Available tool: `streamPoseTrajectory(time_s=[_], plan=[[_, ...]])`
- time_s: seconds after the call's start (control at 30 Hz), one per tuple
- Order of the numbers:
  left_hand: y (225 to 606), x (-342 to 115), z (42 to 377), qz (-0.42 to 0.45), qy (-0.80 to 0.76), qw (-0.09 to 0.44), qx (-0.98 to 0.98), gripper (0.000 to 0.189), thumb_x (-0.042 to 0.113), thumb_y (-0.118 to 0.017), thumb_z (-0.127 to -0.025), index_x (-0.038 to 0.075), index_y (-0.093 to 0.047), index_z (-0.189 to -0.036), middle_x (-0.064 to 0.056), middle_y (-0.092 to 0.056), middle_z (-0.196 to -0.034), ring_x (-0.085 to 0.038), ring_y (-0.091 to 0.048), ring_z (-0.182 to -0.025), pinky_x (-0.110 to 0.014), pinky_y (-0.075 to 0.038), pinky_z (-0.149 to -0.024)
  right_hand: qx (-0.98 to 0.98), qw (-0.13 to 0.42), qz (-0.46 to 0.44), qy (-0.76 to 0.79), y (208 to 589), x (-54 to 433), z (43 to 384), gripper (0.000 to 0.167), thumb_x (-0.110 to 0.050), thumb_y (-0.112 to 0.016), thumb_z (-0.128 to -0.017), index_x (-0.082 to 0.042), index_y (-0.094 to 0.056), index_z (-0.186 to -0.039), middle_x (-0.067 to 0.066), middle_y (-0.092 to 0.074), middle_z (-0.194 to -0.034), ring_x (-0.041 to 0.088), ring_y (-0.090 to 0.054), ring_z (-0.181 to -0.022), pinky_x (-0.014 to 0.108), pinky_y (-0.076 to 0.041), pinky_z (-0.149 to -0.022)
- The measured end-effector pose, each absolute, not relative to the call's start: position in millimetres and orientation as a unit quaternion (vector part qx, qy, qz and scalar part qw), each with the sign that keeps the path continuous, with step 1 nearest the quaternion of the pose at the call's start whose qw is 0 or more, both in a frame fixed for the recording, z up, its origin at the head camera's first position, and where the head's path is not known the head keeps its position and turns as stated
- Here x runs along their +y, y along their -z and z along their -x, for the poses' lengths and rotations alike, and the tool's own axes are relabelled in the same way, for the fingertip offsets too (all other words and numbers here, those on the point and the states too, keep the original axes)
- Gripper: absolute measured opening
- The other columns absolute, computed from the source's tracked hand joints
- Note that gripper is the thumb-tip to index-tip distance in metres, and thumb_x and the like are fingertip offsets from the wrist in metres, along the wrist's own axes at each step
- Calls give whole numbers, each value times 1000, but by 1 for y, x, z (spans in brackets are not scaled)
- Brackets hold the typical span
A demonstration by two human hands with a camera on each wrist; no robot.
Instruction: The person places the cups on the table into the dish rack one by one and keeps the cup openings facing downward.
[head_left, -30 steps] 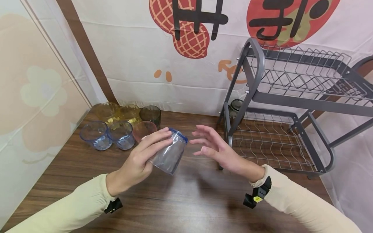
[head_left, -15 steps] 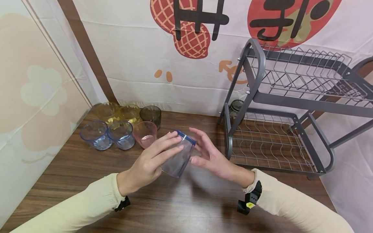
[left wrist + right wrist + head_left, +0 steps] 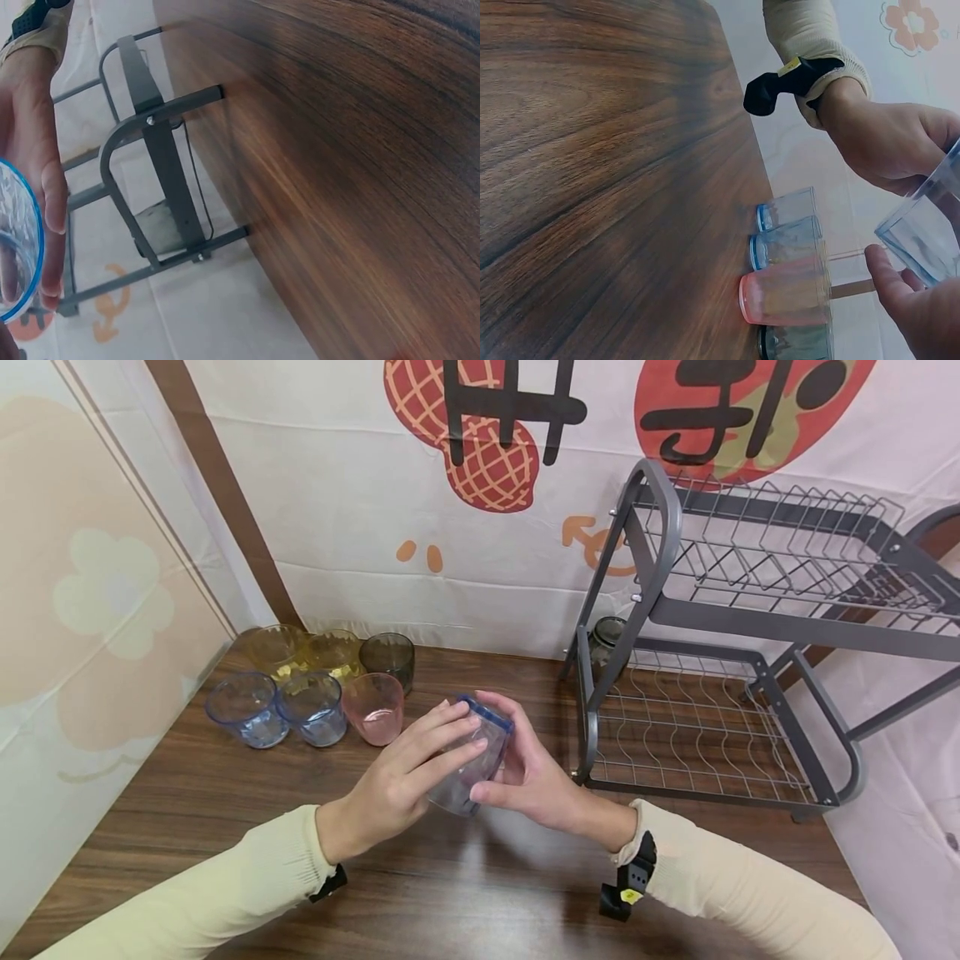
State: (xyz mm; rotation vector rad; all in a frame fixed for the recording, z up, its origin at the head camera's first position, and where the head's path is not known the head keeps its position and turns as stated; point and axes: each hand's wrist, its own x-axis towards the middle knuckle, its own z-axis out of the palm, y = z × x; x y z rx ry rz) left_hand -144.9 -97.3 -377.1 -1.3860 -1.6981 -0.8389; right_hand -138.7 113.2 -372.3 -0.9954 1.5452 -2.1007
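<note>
A clear cup with a blue rim point(image 3: 456, 792) is held tilted above the table between both hands. My left hand point(image 3: 397, 781) grips it from the left, fingers laid over its side. From the right, my right hand point(image 3: 536, 781) holds it too, thumb point(image 3: 491, 793) in front and fingers partly hidden behind. The right wrist view shows the cup's base point(image 3: 922, 244) near the right thumb point(image 3: 885, 277). Only the blue rim point(image 3: 37, 247) and part of the wall show in the left wrist view, beside the right hand's fingers point(image 3: 54, 195).
At the back left stand two blue cups point(image 3: 311, 708), a pink cup point(image 3: 373, 710), two yellow cups point(image 3: 333, 652) and a dark cup point(image 3: 387, 660). A grey two-tier dish rack point(image 3: 652, 602) occupies the right, with a dark jar point(image 3: 606, 643) at its left end.
My left hand has carried the cup a little rightward. The right hand has moved left, and its fingers and thumb have come around the cup.
</note>
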Motion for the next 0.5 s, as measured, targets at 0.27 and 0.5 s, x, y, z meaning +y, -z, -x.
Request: streamPoseTrajectory(time_s=[0.27, 0.5], plan=[[377, -95, 145, 548, 322, 392, -665, 52, -19, -38, -81, -8, -66, -124, -25, -59, -135, -38, -47, -139, -55, -39, -115, 549, 152, 347, 745, 373, 110, 139, 93, -24, -83, -87, -9, -19, -153, 15, -36, -147, 20, -56, -121, 35, -59, -93], [377, -94, 146, 553, 309, 393, -666, 51, -17, -40, -82, -6, -65, -125, -26, -58, -135, -38, -46, -139, -56, -38, -116, 580, 131, 346, 726, 371, 112, 139, 91, -26, -84, -87, -6, -22, -151, 14, -41, -145, 21, -56, -122, 37, -59, -95]])
